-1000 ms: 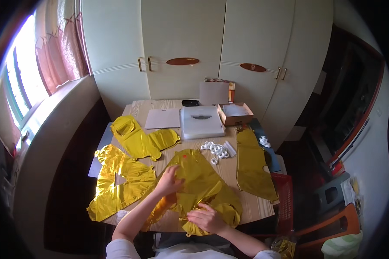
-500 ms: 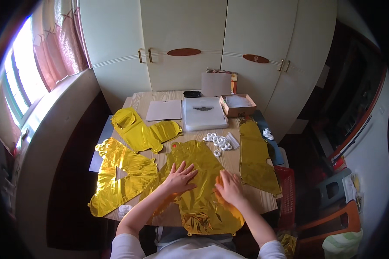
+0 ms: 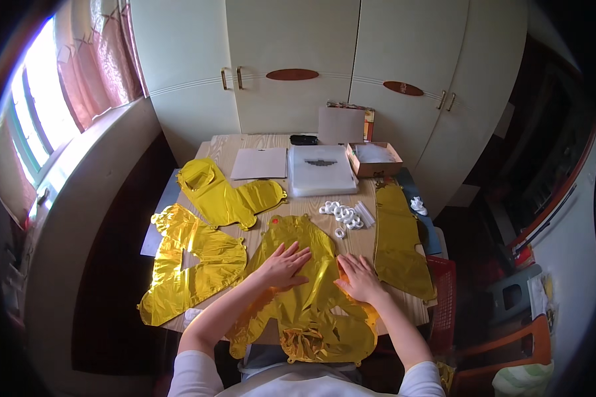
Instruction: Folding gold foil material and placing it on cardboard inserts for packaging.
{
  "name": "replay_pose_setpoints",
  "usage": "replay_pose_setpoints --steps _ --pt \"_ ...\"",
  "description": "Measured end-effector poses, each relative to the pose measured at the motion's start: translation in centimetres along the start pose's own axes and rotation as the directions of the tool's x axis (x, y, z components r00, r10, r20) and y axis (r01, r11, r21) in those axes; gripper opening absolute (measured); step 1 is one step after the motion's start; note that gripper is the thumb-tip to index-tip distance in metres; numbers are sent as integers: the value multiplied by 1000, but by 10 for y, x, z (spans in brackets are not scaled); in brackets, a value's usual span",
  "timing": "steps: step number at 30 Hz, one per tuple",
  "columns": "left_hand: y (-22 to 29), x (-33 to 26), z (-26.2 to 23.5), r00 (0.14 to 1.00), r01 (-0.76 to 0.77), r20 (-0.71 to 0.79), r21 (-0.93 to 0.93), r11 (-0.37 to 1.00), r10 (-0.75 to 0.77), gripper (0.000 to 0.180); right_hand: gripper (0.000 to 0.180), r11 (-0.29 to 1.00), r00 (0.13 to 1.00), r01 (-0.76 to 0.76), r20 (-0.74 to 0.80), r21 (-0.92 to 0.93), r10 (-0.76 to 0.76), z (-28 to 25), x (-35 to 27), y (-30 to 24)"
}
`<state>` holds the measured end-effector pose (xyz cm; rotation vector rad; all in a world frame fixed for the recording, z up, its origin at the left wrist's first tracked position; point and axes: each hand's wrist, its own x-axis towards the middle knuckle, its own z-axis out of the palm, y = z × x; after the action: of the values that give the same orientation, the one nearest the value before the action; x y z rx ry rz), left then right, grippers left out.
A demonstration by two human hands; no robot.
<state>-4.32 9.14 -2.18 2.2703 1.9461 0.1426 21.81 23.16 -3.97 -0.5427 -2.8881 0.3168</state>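
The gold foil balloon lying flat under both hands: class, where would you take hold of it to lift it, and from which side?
Probably by the near end of the gold foil balloon, which hangs crumpled over the table edge, so its free edge can be pinched from the person's side. The middle lies flat on the wood under the left hand and right hand, offering no edge.

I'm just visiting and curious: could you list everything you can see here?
foil balloons: four, gold, flat on the table
table: one, light wood, centre
white rings: a small heap, mid-table
plastic packet: one, clear, far side
cardboard box: one, brown, far right corner
paper sheet: one, pale, beside the packet
cupboards: cream, behind
curtain: pink, at the window
left hand: flat on the middle balloon
right hand: flat on the same balloon
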Motion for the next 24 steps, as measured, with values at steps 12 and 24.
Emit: replay_pose_setpoints --steps 12,24 --pt "-27 31 -3 999 27 -37 76 997 -24 76 86 996 990 72 -127 54 -64 -2 -2 2" --pt "12 -10 7 989 140 -48 46 989 -137 89 64 994 998 27 -63 103 -20 -26 -30 -20"
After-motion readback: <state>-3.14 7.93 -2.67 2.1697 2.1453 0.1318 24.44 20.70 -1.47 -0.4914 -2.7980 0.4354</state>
